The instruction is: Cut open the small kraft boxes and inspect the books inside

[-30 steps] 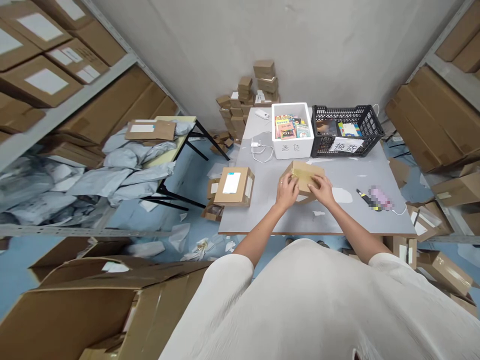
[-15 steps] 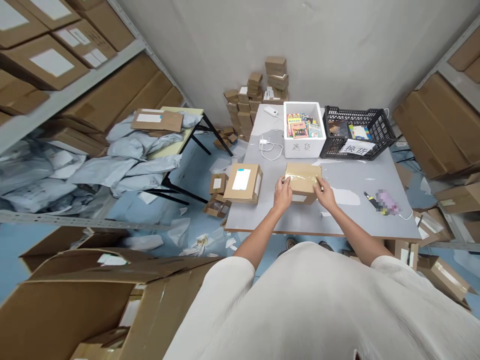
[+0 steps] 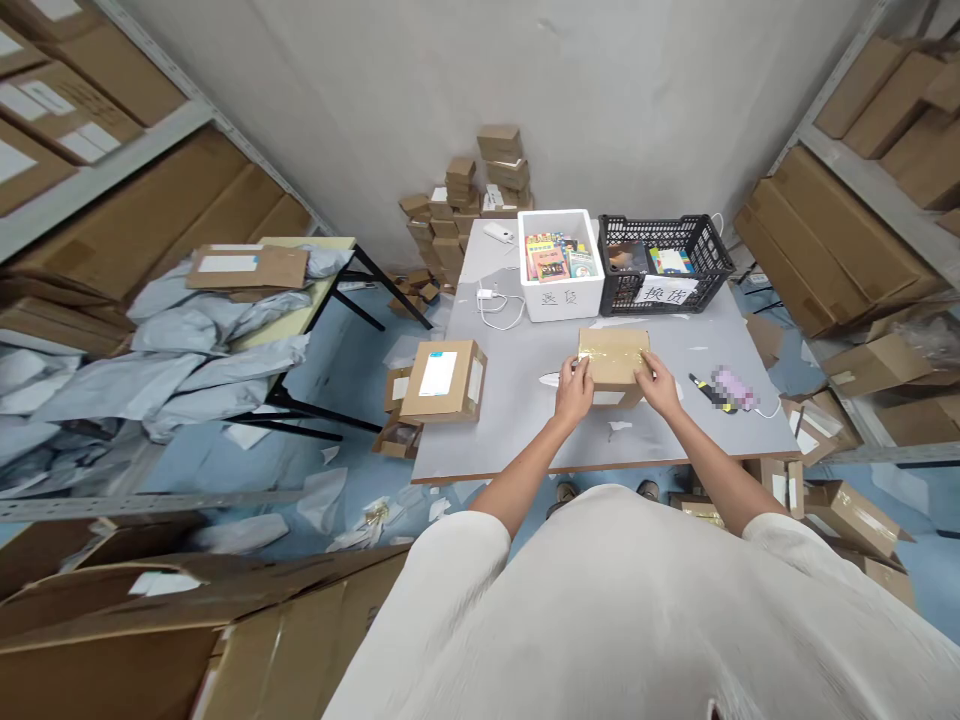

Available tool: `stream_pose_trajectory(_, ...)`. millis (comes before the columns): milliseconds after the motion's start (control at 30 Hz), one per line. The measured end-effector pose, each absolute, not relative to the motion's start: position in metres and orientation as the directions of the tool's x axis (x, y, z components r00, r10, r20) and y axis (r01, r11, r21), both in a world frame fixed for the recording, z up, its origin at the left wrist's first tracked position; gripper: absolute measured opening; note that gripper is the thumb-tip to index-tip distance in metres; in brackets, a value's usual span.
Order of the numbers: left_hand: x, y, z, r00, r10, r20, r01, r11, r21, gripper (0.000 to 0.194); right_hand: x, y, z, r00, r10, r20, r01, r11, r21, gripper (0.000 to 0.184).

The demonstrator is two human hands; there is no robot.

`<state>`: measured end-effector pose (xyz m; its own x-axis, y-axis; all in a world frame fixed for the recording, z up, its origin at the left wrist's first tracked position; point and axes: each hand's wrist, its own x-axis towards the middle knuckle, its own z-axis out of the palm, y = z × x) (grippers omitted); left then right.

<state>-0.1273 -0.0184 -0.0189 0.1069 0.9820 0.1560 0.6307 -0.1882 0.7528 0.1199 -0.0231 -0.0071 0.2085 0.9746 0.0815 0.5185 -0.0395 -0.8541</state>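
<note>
Between my two hands is a small brown cardboard box (image 3: pixel 615 353) with clear tape across its top and a white label on the side facing me. My left hand (image 3: pixel 575 390) grips its left side, fingers curled at the top edge. On the opposite side my right hand (image 3: pixel 658 384) holds the box in the same way. Both palms are turned away from view. A second cardboard box (image 3: pixel 444 382) with a white label lies at the left edge of the grey table (image 3: pixel 517 440). A black and yellow cutter (image 3: pixel 711 394) lies right of my right hand.
Behind the box stand a white foam box (image 3: pixel 561 300) holding books and a black plastic crate (image 3: pixel 660 295). A white cable (image 3: pixel 504 310) lies on the table. Grey parcels (image 3: pixel 187 345) cover a side table at left. Stacked cartons (image 3: pixel 450 215) stand against the wall.
My view has turned to the right, so the table and shelves appear further left. Both hands still hold the box, which has shifted right relative to the foam box.
</note>
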Motion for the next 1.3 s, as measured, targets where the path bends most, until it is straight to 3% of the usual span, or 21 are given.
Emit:
stream_pose_trajectory(400, 0.017, -0.022, -0.019, 0.129, 0.981, 0.147, 0.577, -0.195, 0.793, 0.051, 0.263, -0.025, 0.000, 0.217, 0.968, 0.123, 0.555, -0.018, -0.832, 0.065)
stream_pose_trajectory(567, 0.058, -0.025, -0.005, 0.068, 0.975, 0.210, 0.713, -0.195, 0.674, 0.047, 0.285, -0.026, 0.005, 0.155, 0.984, 0.085, 0.498, -0.004, -0.867, 0.067)
stream_pose_trajectory(700, 0.072, -0.025, 0.017, 0.219, 0.938, 0.270, 0.707, -0.343, 0.618, 0.044, 0.271, -0.020, 0.010, 0.101, 0.993, 0.064, 0.392, 0.019, -0.920, 0.076)
stream_pose_trajectory(767, 0.072, -0.024, 0.024, 0.235, 0.936, 0.263, 0.706, -0.350, 0.615, 0.045, 0.259, -0.014, 0.011, 0.049, 0.995, 0.081, 0.349, 0.059, -0.935, 0.077)
stream_pose_trajectory(900, 0.050, -0.016, 0.027, 0.103, 0.968, 0.228, 0.759, -0.225, 0.611, 0.055, 0.236, -0.005, 0.007, -0.029, 0.997, 0.073, 0.388, 0.079, -0.918, 0.068)
stream_pose_trajectory(1133, -0.039, -0.001, 0.006, -0.015, 0.984, 0.178, 0.770, -0.102, 0.630, 0.051, 0.220, -0.014, -0.030, -0.022, 0.999, -0.044, 0.507, -0.027, -0.862, 0.056)
stream_pose_trajectory(1300, -0.104, 0.006, -0.023, -0.098, 0.992, 0.075, 0.719, 0.019, 0.695, 0.049, 0.197, -0.016, -0.049, 0.001, 1.000, -0.008, 0.591, -0.007, -0.807, 0.049)
